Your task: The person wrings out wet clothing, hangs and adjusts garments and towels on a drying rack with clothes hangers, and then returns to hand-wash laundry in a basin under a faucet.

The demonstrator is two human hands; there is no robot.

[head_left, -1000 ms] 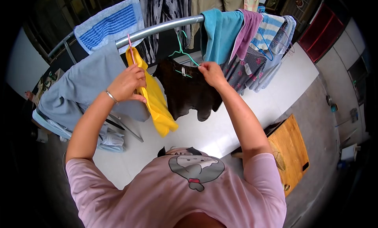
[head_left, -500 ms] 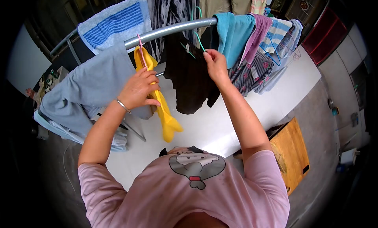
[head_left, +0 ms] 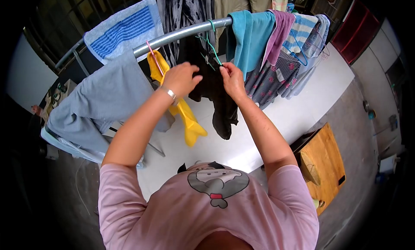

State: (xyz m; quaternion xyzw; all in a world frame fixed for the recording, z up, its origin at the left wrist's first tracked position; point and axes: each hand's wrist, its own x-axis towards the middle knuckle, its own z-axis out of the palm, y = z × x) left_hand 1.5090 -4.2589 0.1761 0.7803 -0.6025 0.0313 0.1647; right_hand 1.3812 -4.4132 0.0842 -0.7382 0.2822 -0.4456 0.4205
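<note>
1. Pinching the lower end of a green hanger (head_left: 215,52): thumb and fingers of the right hand (head_left: 234,82), pressed together.
2. Sloping down and rightward from its hook to those fingertips, with the hook at the metal rail (head_left: 186,31), apparently over it, just left of a teal towel (head_left: 253,40).
3. Hanging bunched beneath the hanger, between both hands: a dark top (head_left: 220,98), long axis running down from the rail toward the wearer, leaning slightly right at the bottom.
4. Loosely spread at the left edge of the dark top, thumb apart from fingers: the left hand (head_left: 180,80), slightly blurred. Touching the fabric or just in front of it: cannot tell.
5. Nearer to the hanger: the right hand, in contact; dark top to its left, but to the right of the left hand.
6. Partly behind the left hand and forearm: a yellow garment (head_left: 190,122), on a pink hanger (head_left: 154,62) at the rail.
</note>
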